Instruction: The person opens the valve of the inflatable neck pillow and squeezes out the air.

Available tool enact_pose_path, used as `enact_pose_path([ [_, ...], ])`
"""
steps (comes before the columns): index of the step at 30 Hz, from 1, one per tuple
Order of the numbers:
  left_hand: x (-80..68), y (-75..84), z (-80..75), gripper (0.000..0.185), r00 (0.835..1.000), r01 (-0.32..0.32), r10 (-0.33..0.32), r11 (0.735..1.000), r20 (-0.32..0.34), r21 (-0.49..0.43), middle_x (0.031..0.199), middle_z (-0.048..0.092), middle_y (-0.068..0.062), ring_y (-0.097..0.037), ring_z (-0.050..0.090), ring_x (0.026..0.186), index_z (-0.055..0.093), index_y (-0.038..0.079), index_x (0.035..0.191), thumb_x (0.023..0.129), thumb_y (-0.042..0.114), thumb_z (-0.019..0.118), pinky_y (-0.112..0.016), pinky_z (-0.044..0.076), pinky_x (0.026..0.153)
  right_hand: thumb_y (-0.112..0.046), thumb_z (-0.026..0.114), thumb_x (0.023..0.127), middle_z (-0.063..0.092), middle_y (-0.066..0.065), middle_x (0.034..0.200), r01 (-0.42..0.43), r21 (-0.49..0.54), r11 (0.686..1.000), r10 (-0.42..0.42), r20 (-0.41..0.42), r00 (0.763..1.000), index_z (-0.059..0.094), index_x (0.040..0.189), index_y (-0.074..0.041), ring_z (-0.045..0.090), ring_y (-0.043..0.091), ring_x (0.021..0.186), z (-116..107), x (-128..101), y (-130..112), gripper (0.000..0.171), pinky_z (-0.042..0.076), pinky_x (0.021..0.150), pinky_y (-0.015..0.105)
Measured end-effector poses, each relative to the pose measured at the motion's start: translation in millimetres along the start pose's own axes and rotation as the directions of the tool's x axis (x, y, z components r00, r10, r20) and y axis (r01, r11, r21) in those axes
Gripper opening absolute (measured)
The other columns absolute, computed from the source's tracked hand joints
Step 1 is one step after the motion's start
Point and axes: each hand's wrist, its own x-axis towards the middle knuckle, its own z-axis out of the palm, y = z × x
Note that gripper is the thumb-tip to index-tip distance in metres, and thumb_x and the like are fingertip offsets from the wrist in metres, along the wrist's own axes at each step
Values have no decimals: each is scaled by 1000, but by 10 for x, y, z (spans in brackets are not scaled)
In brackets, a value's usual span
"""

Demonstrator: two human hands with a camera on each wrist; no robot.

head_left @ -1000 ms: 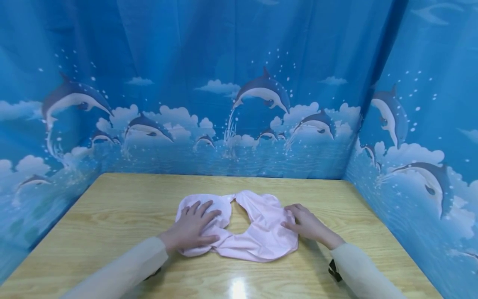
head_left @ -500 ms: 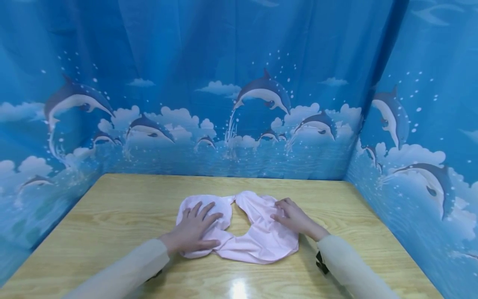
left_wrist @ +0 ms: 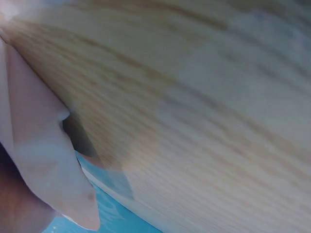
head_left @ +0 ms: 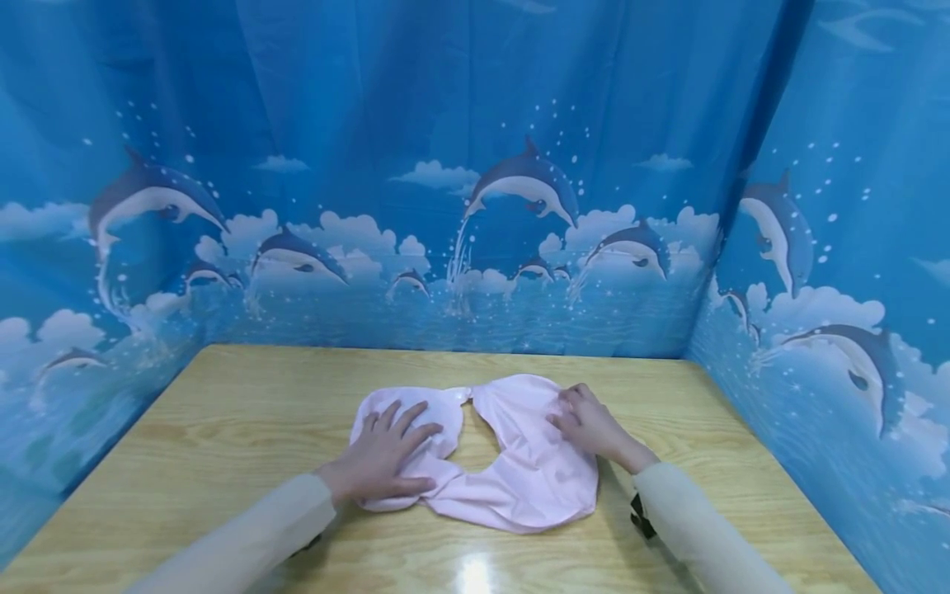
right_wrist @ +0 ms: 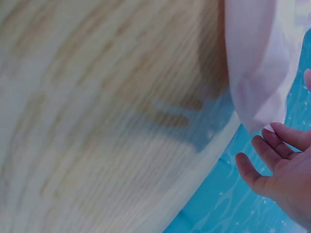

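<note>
On the wooden table lies a pale pink, ring-shaped piece of cloth [head_left: 519,487], wrinkled, with a central hole and a narrow join at its far side. It looks like a bib or neck-pillow cover; its exact kind is unclear. My left hand [head_left: 386,458] rests flat on its left lobe, fingers spread. At the right lobe, my right hand [head_left: 591,425] touches the cloth with bent fingertips. In the right wrist view, the right hand [right_wrist: 286,165] has loosely bent fingers at the cloth's edge [right_wrist: 260,82], with thumb apart. The left wrist view shows another cloth edge [left_wrist: 43,136].
The wooden table [head_left: 245,421] extends around the cloth on all sides. Behind it and along the right side hangs a blue curtain [head_left: 356,190] printed with dolphins and clouds. A light reflection lies near the table's front.
My right hand moved left over the cloth, then slightly back right. The right lobe spread outward and its upper part became smoother. The left hand has stayed on the left lobe.
</note>
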Motion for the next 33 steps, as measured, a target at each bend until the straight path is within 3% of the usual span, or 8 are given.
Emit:
enact_pose_path([
  [5, -17, -53, 13, 76, 1000, -21, 20, 1000, 15, 11, 152, 19, -10, -49, 21, 132, 31, 29, 141, 79, 71, 44, -70, 21, 98, -32, 56, 89, 45, 23, 121, -2, -8, 1000, 2, 2, 1000, 47, 122, 11, 53, 35, 103, -9, 22, 51, 55, 42, 93, 50],
  [12, -54, -74, -16, 77, 999, -37, 38, 999, 29, -25, 152, 16, -11, -48, 18, 134, 27, 29, 143, 80, 69, 45, -69, 18, 100, -35, 56, 89, 40, 25, 131, -20, -48, 999, 23, 67, 998, 44, 129, 6, 44, 40, 117, 15, 8, 42, 59, 33, 95, 62],
  [17, -90, -104, -23, 80, 993, -119, 119, 993, 2, -19, 151, 18, -12, -47, 20, 133, 28, 30, 142, 77, 73, 45, -69, 18, 100, -34, 58, 88, 41, 21, 133, 66, -31, 997, -65, 51, 997, 44, 130, 1, 41, 39, 121, 10, -78, -68, 56, 30, 96, 63],
  [21, -134, -113, -75, 82, 984, -180, 180, 984, 6, -3, 151, 20, -11, -48, 21, 132, 28, 33, 142, 74, 74, 48, -69, 17, 100, -35, 62, 85, 41, 21, 135, 193, 12, 981, -193, 87, 977, 44, 130, 0, 40, 39, 123, 16, -163, -167, 60, 30, 99, 61],
  [25, -158, -127, -119, 81, 985, -167, 167, 986, 43, -1, 152, 17, -9, -48, 19, 133, 25, 36, 143, 74, 74, 47, -69, 16, 100, -40, 67, 79, 37, 26, 137, 265, 47, 963, -270, 196, 943, 40, 132, 4, 38, 43, 125, 46, -233, -229, 74, 31, 102, 57],
  [28, -157, -149, -134, 80, 986, -158, 156, 987, 66, 17, 153, 15, -8, -48, 18, 133, 23, 38, 143, 75, 73, 47, -69, 17, 101, -43, 71, 73, 35, 29, 138, 265, 31, 964, -263, 263, 928, 38, 133, 7, 36, 44, 126, 76, -272, -249, 85, 31, 103, 55],
  [33, -153, -194, -156, 78, 983, -168, 167, 986, 75, 6, 153, 15, -9, -52, 19, 131, 25, 39, 142, 75, 69, 53, -71, 19, 98, -48, 76, 65, 33, 30, 140, 250, -51, 967, -224, 300, 927, 39, 132, 6, 36, 44, 126, 125, -309, -245, 94, 31, 104, 54],
])
